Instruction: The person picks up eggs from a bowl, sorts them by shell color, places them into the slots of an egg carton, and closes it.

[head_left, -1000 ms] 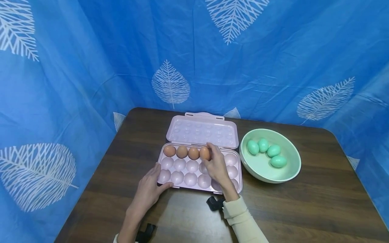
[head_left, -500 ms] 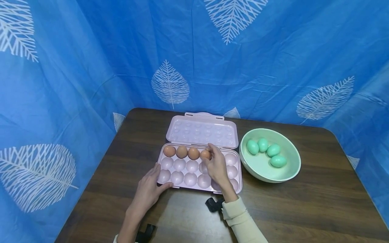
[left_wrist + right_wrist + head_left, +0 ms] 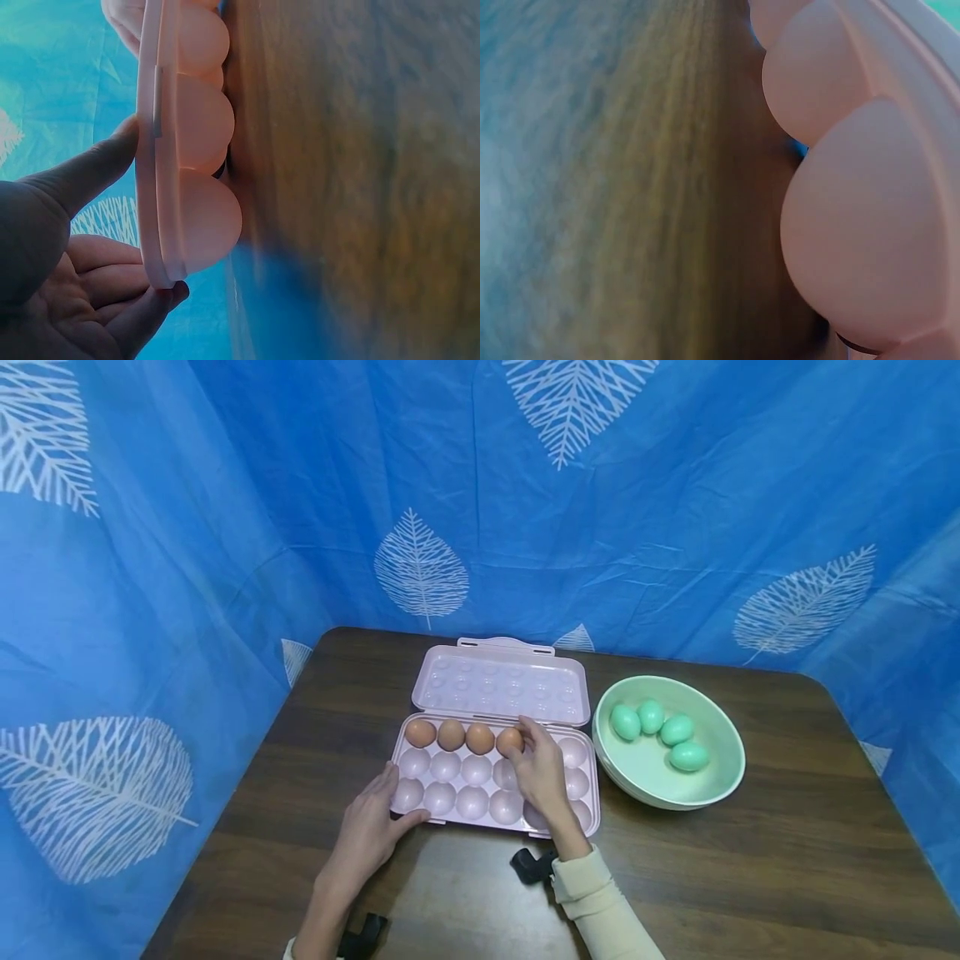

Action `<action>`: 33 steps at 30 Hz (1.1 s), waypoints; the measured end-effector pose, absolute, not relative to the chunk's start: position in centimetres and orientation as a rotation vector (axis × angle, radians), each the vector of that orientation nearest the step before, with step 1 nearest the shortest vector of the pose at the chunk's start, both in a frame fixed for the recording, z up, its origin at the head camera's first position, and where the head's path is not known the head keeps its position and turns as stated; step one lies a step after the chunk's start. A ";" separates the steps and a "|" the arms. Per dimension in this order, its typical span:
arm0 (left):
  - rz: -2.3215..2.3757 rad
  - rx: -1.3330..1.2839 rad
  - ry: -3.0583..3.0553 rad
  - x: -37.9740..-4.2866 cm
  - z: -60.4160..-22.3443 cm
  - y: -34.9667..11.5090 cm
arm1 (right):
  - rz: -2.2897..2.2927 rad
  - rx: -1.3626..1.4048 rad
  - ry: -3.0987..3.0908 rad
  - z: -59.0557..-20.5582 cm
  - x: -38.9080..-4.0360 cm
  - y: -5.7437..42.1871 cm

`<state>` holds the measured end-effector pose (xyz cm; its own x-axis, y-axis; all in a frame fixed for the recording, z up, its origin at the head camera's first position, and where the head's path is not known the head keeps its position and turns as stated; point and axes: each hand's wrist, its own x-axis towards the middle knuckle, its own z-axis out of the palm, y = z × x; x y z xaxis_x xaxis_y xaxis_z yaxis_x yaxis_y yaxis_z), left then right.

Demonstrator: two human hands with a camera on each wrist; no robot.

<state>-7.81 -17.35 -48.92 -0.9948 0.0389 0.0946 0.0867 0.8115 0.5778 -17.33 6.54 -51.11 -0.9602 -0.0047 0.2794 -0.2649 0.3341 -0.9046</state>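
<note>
A pale pink egg tray (image 3: 472, 802) lies open on the table, its rounded cups also close up in the right wrist view. Three brown eggs (image 3: 451, 735) sit in the back row from the left end. My right hand (image 3: 542, 772) pinches a further brown egg (image 3: 510, 741) at the fourth cup of that row, and the hand itself is out of the right wrist view. At the near left corner, my left hand (image 3: 366, 827) grips the tray, thumb on the front rim (image 3: 160, 195) and fingers at the left side.
The tray's lid (image 3: 501, 683) is folded flat behind it. To the right stands a light green bowl (image 3: 690, 793) holding several green eggs (image 3: 688, 757). A blue leaf-patterned curtain (image 3: 315, 485) closes off the back and sides of the brown table (image 3: 810, 827).
The egg in my right hand has sunk a little lower into its cup, with the fingers still at it. My left hand keeps its place on the tray.
</note>
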 end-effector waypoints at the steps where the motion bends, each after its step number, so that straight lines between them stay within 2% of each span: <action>1: -0.937 -0.101 -2.919 -7.8 -48.9 -17.3 | 1.691 0.247 -2.357 -51.1 -17.4 6.6; 20: -0.925 -0.105 -2.883 -7.5 -49.0 -17.6 | 1.876 0.254 -2.267 -46.0 -14.8 7.6; 33: -0.962 -0.119 -2.869 -7.8 -49.0 -17.4 | 1.916 0.253 -2.184 -44.5 -15.6 12.8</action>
<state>-7.79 -17.40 -49.01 -0.9905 0.0381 0.1319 0.1099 0.7959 0.5953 -15.58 12.77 -44.51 -0.9599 0.0184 0.2797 -0.2750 0.1325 -0.9523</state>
